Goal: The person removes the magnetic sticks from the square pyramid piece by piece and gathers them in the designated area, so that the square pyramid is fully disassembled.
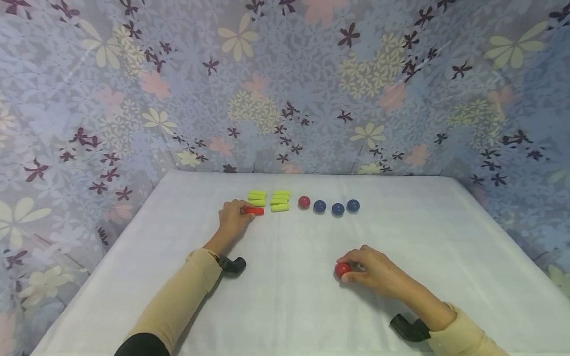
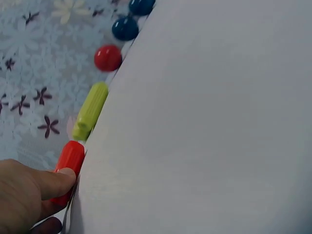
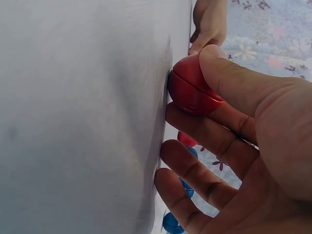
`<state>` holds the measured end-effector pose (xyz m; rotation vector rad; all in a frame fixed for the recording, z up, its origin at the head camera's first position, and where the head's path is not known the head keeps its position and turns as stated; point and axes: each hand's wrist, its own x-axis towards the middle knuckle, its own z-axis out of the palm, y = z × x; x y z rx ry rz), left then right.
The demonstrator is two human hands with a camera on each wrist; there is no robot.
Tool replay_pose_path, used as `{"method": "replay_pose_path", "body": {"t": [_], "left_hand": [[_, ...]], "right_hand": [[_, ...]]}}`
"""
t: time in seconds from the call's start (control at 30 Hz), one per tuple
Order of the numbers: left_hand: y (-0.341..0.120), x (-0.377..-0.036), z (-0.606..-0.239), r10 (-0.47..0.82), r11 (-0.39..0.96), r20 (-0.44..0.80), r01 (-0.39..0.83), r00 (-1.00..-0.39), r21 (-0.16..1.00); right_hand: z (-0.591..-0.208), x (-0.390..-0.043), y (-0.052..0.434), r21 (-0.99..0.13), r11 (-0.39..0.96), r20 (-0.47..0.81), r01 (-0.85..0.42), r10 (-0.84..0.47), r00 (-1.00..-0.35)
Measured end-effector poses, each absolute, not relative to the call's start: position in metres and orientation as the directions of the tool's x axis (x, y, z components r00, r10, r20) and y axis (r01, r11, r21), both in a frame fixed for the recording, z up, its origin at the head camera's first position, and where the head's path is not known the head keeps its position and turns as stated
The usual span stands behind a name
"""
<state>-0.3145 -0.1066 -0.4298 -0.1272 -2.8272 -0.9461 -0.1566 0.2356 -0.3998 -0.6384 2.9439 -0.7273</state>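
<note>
My left hand [image 1: 233, 217] pinches a short red stick [image 1: 256, 211] at the front of the left column of yellow-green sticks [image 1: 257, 203]. In the left wrist view the thumb lies along the red stick [image 2: 71, 157], its far end pointing at a ribbed yellow-green stick [image 2: 91, 111]. Nearer the front, my right hand [image 1: 376, 271] grips a glossy red ball [image 1: 342, 270] between thumb and fingers, low over the white cloth. A seam line runs round this red ball [image 3: 191, 90] in the right wrist view, where the other fingers are spread below it.
A second column of yellow-green sticks [image 1: 280, 200] lies right of the first. Beyond it, another red ball [image 1: 304, 201] and three blue balls [image 1: 338, 209] form a rough row to the right. The white-covered table [image 1: 285, 306] ends at a flowered curtain [image 1: 285, 99].
</note>
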Motion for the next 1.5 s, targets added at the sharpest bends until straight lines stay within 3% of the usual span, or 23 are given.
{"method": "replay_pose_path", "body": {"t": [0.3,0.5,0.63,0.77,1.07,1.3,1.5], "left_hand": [[-0.110,-0.329,-0.428,0.024,0.827,0.160,0.110,-0.987,0.552],[-0.116,-0.320,-0.425,-0.008,0.782,0.145,0.084,-0.989,0.617],[-0.114,-0.292,-0.421,0.031,0.698,0.139,0.121,-0.990,0.706],[-0.101,-0.245,-0.421,0.161,0.652,0.143,0.214,-0.977,0.727],[-0.081,-0.145,-0.430,0.483,0.530,0.166,0.438,-0.860,0.726],[-0.079,-0.121,-0.437,0.568,0.533,0.206,0.547,-0.797,0.645],[-0.077,-0.118,-0.437,0.572,0.552,0.248,0.591,-0.782,0.589]], "right_hand": [[-0.399,-0.158,0.233,-0.439,0.791,0.091,-0.426,-0.432,-0.897],[-0.399,-0.158,0.231,-0.444,0.796,0.080,-0.412,-0.423,-0.903],[-0.399,-0.159,0.231,-0.444,0.806,0.063,-0.392,-0.409,-0.910],[-0.400,-0.160,0.231,-0.444,0.810,0.052,-0.383,-0.404,-0.913],[-0.403,-0.164,0.237,-0.481,0.787,0.031,-0.386,-0.425,-0.905],[-0.403,-0.179,0.246,-0.553,0.779,-0.017,-0.296,-0.366,-0.930],[-0.407,-0.213,0.270,-0.591,0.785,-0.023,-0.186,-0.246,-0.969]]}}
